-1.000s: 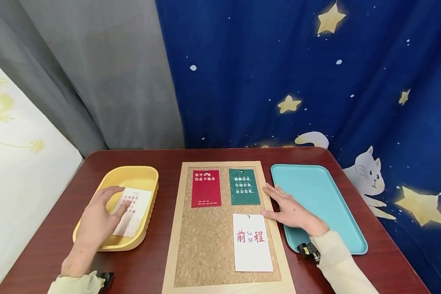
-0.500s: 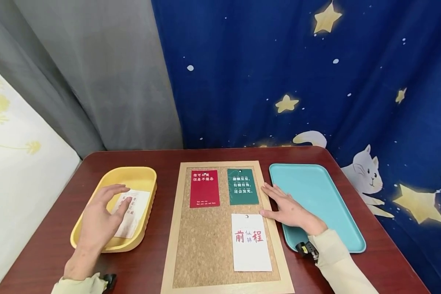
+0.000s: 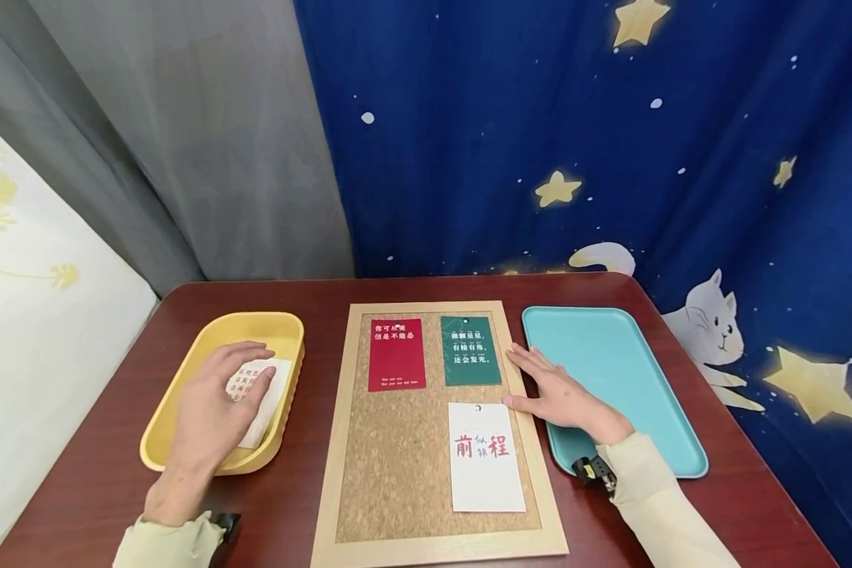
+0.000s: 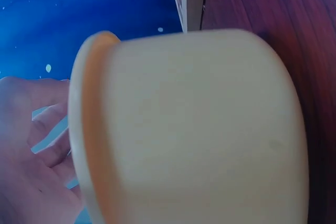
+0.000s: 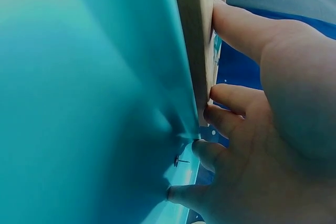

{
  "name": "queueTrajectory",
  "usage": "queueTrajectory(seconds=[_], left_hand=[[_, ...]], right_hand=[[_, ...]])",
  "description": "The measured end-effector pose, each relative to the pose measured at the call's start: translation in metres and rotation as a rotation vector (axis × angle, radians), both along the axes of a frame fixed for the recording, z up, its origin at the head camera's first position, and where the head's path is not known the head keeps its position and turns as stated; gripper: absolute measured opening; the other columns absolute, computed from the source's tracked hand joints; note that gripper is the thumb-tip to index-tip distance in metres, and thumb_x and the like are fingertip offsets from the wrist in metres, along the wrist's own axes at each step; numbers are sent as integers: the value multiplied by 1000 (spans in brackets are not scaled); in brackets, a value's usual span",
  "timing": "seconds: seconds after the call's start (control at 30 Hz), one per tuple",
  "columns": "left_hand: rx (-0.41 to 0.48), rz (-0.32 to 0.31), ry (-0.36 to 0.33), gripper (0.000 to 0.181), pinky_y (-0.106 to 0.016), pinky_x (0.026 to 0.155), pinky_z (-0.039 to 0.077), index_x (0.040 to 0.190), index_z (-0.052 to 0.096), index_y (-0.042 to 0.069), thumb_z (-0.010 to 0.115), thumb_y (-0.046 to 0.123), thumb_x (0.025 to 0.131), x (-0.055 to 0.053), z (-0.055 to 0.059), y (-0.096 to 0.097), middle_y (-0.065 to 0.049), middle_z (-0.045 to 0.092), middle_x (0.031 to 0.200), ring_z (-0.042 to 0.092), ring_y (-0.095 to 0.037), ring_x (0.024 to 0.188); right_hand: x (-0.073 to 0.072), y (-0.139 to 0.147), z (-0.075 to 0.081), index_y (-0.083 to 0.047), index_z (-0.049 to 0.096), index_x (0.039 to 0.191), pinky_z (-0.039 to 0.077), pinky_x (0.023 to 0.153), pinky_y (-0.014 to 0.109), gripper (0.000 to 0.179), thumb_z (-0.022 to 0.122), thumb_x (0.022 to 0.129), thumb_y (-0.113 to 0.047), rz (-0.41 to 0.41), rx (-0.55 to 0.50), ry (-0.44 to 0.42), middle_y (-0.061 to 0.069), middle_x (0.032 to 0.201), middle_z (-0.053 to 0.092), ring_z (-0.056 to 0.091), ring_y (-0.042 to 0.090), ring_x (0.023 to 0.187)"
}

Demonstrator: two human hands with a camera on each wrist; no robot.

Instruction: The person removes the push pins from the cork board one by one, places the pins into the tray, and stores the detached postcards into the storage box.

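My left hand is bent over a yellow basket. Below its thumb and fingers lies a white card with red writing, partly covered by the hand. The left wrist view has this hand behind the basket's pale outer wall, with gaps between the fingers. My right hand rests its fingertips and thumb on the right wooden edge of a corkboard. Pinned on the cork are a red card, a green card and a white card with red and blue writing.
A teal tray stands right of the corkboard, partly under my right wrist. The right wrist view reveals a thumbtack in that tray. Dark red tabletop surrounds everything, with a blue star-patterned curtain behind.
My left hand has shifted a little right and forward over the card in the basket, covering more of it. The right hand keeps its place on the board's edge.
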State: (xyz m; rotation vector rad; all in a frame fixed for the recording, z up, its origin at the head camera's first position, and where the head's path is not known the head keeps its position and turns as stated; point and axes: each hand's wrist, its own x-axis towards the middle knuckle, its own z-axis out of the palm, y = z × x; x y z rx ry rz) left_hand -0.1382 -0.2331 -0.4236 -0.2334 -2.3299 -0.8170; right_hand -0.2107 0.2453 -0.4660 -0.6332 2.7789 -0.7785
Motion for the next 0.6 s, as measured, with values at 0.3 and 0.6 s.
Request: queueTrajectory(seconds=[0.3,0.6], left_hand=[[-13,-44,9,30,5,102,28,111,76,6,82,-2,82,-1,3,15,-9,72,115,64,-25,112],[-27,-73,-16,26,4,105,28,111,76,11,82,5,86,-1,0,30,-4,72,119,64,-23,115]], right_hand=[[-1,-2,-1,-6,32,163,15,119,82,84,70,99,-45,-4,8,4,16,173,25,15,48,160],[1,-1,0,-6,33,163,15,118,82,84,72,98,-43,-12,1,3,16,172,27,16,48,160]])
